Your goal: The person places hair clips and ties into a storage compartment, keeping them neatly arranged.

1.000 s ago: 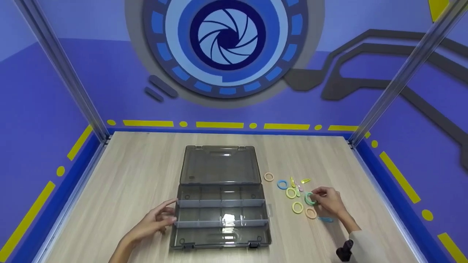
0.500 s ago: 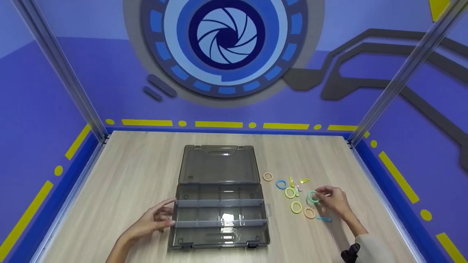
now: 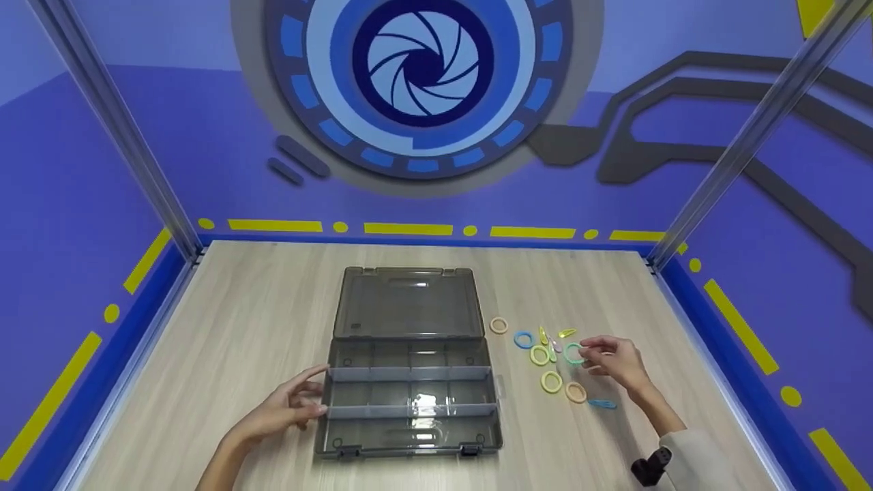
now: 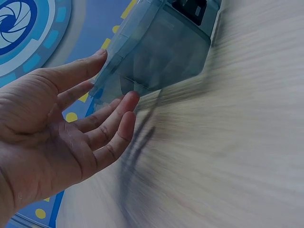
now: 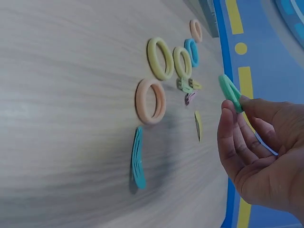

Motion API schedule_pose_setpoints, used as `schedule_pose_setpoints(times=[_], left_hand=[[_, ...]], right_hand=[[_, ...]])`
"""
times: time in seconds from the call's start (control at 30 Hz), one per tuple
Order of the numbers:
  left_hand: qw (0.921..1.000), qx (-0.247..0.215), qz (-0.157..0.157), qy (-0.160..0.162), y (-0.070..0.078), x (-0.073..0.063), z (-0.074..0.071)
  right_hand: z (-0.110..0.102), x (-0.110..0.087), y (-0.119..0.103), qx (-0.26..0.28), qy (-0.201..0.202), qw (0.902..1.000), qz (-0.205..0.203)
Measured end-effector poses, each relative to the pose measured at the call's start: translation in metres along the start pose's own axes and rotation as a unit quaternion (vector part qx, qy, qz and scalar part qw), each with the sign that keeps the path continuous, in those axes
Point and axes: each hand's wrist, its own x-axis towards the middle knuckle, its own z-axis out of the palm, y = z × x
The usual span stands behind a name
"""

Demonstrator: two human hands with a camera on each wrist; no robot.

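Pinching the green ring (image 5: 227,92) by one edge between thumb and fingers, the right grip (image 3: 617,364) leaves most of the loop free, probably so that it can be set down without the fingertips getting in the way. The left grip (image 3: 276,412) is relaxed and grasps nothing; its outstretched fingertips rest at the left wall of the divided case (image 3: 389,393), seemingly to steady it. The lid (image 3: 395,307) lies folded back, which leaves the compartments exposed from above. To the right of the case, the blue ring (image 3: 524,339), the blue clip (image 3: 602,404) and the other pieces lie spread out on the desk (image 3: 259,307), presumably for easy picking one by one. The green ring sits at the tips of the right grip, projecting toward the case, held above the desk near the clips and well apart from the left grip.
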Motion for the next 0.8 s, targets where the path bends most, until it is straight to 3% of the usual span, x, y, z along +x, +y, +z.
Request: schedule_pose_setpoints(times=[0.17,0.4,0.67,0.8], left_hand=[[0.9999,0.005,-0.010,-0.003,0.003,0.001,-0.001],[0.9992,0.004,-0.035,0.020,0.002,0.003,0.005],[0.9979,0.064,-0.005,0.009,0.006,0.003,0.008],[0.9971,0.074,-0.011,0.014,0.008,0.001,0.008]], right_hand=[[0.005,0.000,-0.008,0.033,-0.035,0.9988,-0.004],[0.015,-0.001,-0.016,0.055,-0.081,0.9951,-0.017],[0.031,-0.001,-0.025,0.061,-0.109,0.9916,-0.036],[0.043,0.000,-0.029,0.063,-0.124,0.9893,-0.044]])
